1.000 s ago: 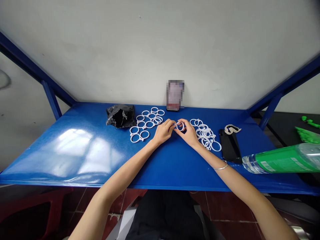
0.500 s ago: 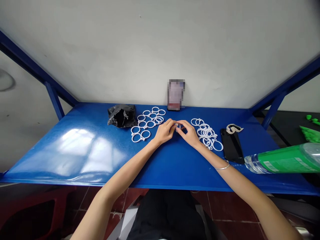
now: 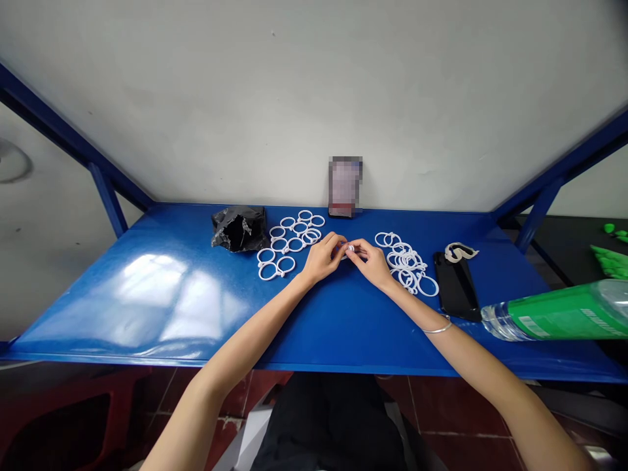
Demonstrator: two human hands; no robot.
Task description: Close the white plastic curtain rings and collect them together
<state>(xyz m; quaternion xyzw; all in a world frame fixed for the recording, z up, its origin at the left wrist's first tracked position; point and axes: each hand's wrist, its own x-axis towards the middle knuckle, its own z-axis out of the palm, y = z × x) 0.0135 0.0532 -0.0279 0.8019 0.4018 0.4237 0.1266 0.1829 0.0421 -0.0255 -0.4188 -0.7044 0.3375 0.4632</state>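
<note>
Over the middle of the blue table, my left hand and my right hand meet at the fingertips. Both are closed in a pinch on one white plastic ring, most of which my fingers hide; a small white knob of it shows between them. To the left lies a loose spread of white rings with small eyelets. A denser, overlapping heap of similar white rings sits just right of my right hand.
A crumpled black plastic bag stands open at the back left. One phone leans against the wall. On the right are a black phone, a beige looped band and a green-labelled bottle lying on its side.
My fingers have shifted on the ring and turned it, so its knob now faces up between my fingertips. The ring groups lie as before.
</note>
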